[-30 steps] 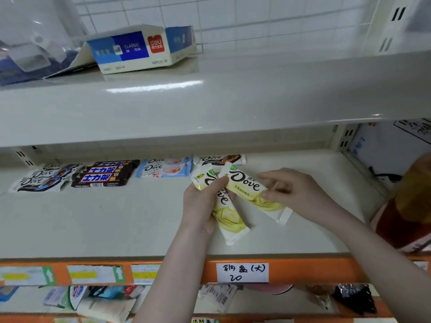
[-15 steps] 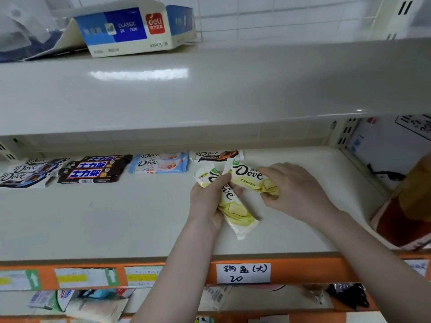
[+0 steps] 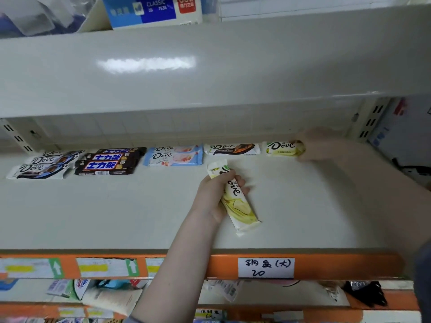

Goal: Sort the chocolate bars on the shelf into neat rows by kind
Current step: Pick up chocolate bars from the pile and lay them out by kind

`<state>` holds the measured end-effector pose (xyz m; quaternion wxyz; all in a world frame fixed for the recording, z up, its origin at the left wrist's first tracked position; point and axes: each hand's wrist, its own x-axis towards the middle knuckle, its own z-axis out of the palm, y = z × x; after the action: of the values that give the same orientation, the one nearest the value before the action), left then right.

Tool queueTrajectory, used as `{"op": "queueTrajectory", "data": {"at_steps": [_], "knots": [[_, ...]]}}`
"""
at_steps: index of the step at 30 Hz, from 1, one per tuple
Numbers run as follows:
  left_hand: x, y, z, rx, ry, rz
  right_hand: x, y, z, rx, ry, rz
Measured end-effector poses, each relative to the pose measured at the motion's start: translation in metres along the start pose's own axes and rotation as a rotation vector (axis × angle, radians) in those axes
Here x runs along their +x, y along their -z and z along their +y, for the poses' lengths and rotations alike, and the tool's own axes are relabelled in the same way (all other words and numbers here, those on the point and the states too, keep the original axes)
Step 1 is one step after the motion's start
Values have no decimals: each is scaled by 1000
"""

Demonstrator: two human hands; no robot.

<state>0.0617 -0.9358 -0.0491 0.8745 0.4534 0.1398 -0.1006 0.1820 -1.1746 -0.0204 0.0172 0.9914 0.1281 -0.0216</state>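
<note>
My left hand (image 3: 215, 194) grips a yellow Dove bar (image 3: 235, 201) lying slantwise on the shelf's middle. My right hand (image 3: 319, 145) reaches to the back of the shelf and holds a second yellow Dove bar (image 3: 279, 149) flat at the right end of the back row. Along that row, from the left, lie dark-and-white Dove bars (image 3: 39, 166), brown bars with blue labels (image 3: 109, 160), two light blue Dove bars (image 3: 173, 156) and a brown-and-white Dove bar (image 3: 232, 149).
The white shelf (image 3: 93, 217) has an orange front strip (image 3: 326, 266) with paper labels. An upper shelf (image 3: 210, 66) overhangs the back row and carries a blue-and-white box (image 3: 149, 10). A slotted upright (image 3: 370, 122) stands at the right. More goods lie on the shelf below.
My right hand has carried one yellow Dove bar from the middle of the shelf to the right end of the back row. My left hand keeps the other bar in the middle.
</note>
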Motion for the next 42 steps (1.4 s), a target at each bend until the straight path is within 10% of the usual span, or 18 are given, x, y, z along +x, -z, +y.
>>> {"op": "queueTrajectory", "data": {"at_steps": [20, 28, 37, 42], "knots": [[-7, -3, 13, -180, -20, 13, 4, -8, -13, 169, -74, 127], [-12, -16, 13, -222, -192, 28, -83, -11, -87, 685, 19, 252], [-15, -28, -1, -232, -98, 20, -106, -27, -97, 286, 220, 452], [-14, -22, -4, 360, -331, 79, -104, -28, -77, 200, 243, 409]]}}
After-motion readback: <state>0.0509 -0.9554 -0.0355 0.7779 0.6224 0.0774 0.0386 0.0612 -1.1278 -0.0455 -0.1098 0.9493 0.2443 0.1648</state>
